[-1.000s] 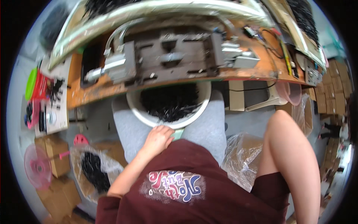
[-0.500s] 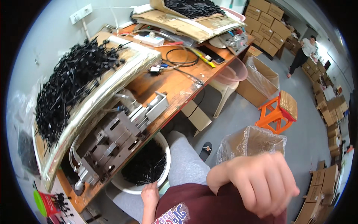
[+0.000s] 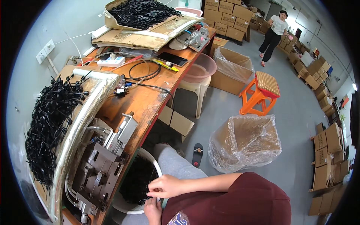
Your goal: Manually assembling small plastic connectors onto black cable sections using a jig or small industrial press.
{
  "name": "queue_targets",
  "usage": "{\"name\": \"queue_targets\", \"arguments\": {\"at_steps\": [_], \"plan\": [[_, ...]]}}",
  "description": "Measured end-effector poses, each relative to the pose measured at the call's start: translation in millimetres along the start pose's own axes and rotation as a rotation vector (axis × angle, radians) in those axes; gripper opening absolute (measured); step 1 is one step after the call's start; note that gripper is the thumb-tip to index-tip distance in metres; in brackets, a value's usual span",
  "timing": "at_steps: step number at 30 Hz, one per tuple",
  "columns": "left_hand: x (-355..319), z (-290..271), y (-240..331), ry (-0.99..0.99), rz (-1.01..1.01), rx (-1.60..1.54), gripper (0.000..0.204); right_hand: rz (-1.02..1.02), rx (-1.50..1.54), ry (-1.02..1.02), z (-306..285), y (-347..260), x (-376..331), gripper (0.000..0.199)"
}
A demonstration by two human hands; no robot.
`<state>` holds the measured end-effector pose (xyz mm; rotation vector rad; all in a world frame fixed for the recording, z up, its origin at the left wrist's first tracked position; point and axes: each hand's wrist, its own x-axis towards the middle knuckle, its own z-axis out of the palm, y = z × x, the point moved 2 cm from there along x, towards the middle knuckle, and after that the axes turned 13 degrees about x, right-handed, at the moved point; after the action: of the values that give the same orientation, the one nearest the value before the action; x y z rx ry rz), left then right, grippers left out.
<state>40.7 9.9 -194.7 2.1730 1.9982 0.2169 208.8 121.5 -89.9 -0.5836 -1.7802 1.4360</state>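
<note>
A white bucket (image 3: 156, 162) stands at my lap, holding a heap of thin black plastic pieces (image 3: 137, 182). My right hand (image 3: 165, 186) reaches over the bucket's near side, its thumb and fingers pinched together. Just below it my left hand (image 3: 153, 210) rests by the rim with fingers curled in. The two hands almost touch; whatever lies between the fingertips is too small to make out. Left of the bucket, on the bench edge, sits a metal clamping fixture (image 3: 98, 176) with slotted plates and air tubes.
A tray-like cardboard sheet (image 3: 80, 108) with a pile of black stemmed pieces (image 3: 52, 127) covers the left of the wooden bench (image 3: 144, 107). A phone (image 3: 171, 59) and cables lie farther back. On the floor are a plastic-lined box (image 3: 243, 144) and an orange stool (image 3: 259, 93). A person (image 3: 275, 33) stands far off.
My right hand has swung from the right side in to the bucket, beside my left hand. The view has turned rightward. The distant person appears closer.
</note>
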Motion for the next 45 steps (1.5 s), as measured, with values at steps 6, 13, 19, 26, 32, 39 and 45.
{"name": "queue_targets", "arguments": {"at_steps": [6,13,19,26,32,39,45], "plan": [[6.1,-18.7,10.8,0.016,-0.042,-0.054,0.023,0.032,-0.380,-0.325,12.4,49.0,-24.2,0.019],[8.9,-32.6,11.0,0.150,-0.164,-0.264,0.018,-0.024,-0.380,-0.440,26.1,66.7,-17.4,0.017],[16.5,-93.9,26.2,0.071,-0.399,-0.658,0.043,-0.162,-0.270,-0.515,27.9,52.1,-6.1,0.023],[37.6,-130.8,64.6,-0.091,0.089,-0.708,0.038,0.096,0.038,-0.799,58.3,30.9,-13.4,0.041],[23.0,-96.1,38.5,-0.346,0.001,-0.996,0.058,0.067,0.017,-0.985,70.4,28.3,-11.5,0.030],[29.5,-66.4,18.6,-0.425,-0.298,-1.439,0.060,-0.235,-0.021,-0.687,60.5,3.0,4.5,0.019],[27.9,-67.9,6.4,-0.249,-0.400,-1.511,0.053,-0.439,0.231,-0.344,45.6,-23.2,22.6,0.017]]}}
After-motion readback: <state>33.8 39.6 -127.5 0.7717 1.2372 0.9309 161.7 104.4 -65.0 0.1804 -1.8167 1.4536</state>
